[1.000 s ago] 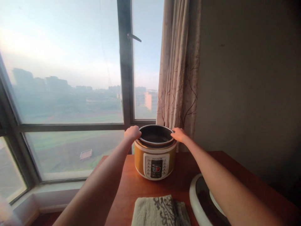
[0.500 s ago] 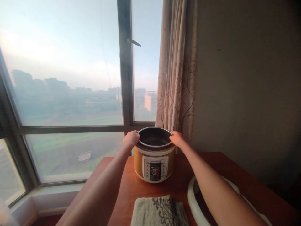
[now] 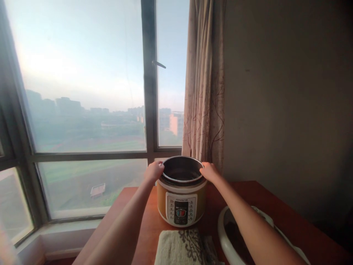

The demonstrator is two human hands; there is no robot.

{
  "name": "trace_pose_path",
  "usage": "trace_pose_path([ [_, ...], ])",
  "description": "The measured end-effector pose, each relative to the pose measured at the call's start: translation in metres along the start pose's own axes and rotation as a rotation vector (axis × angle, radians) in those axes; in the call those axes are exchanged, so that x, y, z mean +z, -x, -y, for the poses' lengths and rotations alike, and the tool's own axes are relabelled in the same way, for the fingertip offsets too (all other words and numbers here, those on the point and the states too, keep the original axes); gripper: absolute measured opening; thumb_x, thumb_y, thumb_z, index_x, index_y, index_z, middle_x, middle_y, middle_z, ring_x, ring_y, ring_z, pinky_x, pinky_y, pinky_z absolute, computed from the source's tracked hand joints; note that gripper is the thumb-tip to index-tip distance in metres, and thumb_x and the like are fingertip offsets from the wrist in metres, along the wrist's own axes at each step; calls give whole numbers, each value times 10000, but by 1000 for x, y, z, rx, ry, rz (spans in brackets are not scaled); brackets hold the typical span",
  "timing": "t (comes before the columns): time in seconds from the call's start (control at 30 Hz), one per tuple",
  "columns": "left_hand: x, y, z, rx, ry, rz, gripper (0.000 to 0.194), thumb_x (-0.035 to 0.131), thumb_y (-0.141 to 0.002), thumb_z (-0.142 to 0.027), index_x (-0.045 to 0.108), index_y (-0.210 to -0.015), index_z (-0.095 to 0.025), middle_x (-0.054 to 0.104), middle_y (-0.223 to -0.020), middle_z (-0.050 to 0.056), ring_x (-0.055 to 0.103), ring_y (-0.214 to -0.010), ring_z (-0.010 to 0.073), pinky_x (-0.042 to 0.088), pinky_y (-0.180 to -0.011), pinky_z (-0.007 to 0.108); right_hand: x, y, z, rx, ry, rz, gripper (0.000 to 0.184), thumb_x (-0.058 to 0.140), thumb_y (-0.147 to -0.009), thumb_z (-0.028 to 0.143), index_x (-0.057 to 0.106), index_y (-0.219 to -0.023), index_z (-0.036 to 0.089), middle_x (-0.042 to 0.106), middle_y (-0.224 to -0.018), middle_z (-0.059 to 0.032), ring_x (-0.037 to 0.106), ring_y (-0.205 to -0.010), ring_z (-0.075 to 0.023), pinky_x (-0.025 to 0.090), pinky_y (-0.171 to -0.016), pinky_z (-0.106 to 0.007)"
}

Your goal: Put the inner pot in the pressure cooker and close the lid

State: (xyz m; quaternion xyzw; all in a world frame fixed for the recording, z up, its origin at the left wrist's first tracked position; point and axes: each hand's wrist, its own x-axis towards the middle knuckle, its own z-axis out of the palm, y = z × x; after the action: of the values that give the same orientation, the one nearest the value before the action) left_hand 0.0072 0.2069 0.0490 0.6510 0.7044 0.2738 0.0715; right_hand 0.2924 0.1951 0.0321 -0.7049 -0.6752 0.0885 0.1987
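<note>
A yellow electric pressure cooker [image 3: 181, 200] with a white control panel stands on a reddish wooden table [image 3: 248, 198]. Its dark inner pot [image 3: 182, 173] sits in the open top, metal rim showing. My left hand [image 3: 154, 171] grips the pot's left rim and my right hand [image 3: 209, 172] grips its right rim, both arms stretched forward.
The cooker's white lid [image 3: 228, 235] lies upside down on the table at the right, partly behind my right arm. A folded grey patterned towel [image 3: 182, 248] lies in front of the cooker. A large window [image 3: 82, 110], a curtain [image 3: 205, 92] and a wall stand behind.
Both hands stay on the pot's rim. The view has tilted up a little, so the cooker sits lower in the frame.
</note>
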Motion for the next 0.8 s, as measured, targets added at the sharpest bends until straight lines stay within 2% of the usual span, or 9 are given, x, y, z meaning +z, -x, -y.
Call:
trace_pose_path([
  [0.37, 2, 7, 5, 0, 49, -42, 429, 550, -837, -334, 711, -1218, -224, 772, -1093, 102, 716, -994, 262, 509, -783, 316, -3, -10, -7, -58, -24, 26, 302, 625, -975, 396, 635, -1188, 182, 656, -1196, -71, 661, -1007, -207, 569, -871, -411],
  [0.47, 4, 10, 5, -1, 67, -58, 407, 538, -843, -321, 713, -1193, -208, 770, -1041, 86, 714, -940, 245, 496, -741, 301, -2, -7, -7, -58, -32, -6, 278, 606, -980, 405, 653, -1144, 186, 678, -1128, -60, 662, -964, -195, 556, -851, -391],
  [0.6, 5, 17, 5, 10, 88, -67, 371, 540, -845, -302, 736, -1148, -214, 764, -950, 59, 707, -886, 227, 472, -696, 284, -2, 4, -7, -57, -36, -62, 182, 563, -930, 262, 721, -1009, 220, 733, -935, -55, 666, -879, -199, 466, -736, -283],
  [0.7, 4, 22, 5, 7, 100, -79, 361, 532, -865, -308, 737, -1147, -212, 758, -914, 53, 703, -875, 225, 458, -671, 277, -3, 10, -8, -53, -44, -109, 246, 552, -861, 216, 747, -1006, 257, 756, -921, -62, 675, -862, -220, 401, -664, -261],
  [0.8, 2, 26, 2, 7, 113, -97, 356, 519, -895, -321, 724, -1162, -206, 759, -900, 57, 702, -891, 232, 458, -692, 280, -2, 15, -6, -42, -64, -161, 304, 521, -857, 225, 753, -1051, 260, 764, -919, -79, 686, -850, -250, 402, -654, -275],
])
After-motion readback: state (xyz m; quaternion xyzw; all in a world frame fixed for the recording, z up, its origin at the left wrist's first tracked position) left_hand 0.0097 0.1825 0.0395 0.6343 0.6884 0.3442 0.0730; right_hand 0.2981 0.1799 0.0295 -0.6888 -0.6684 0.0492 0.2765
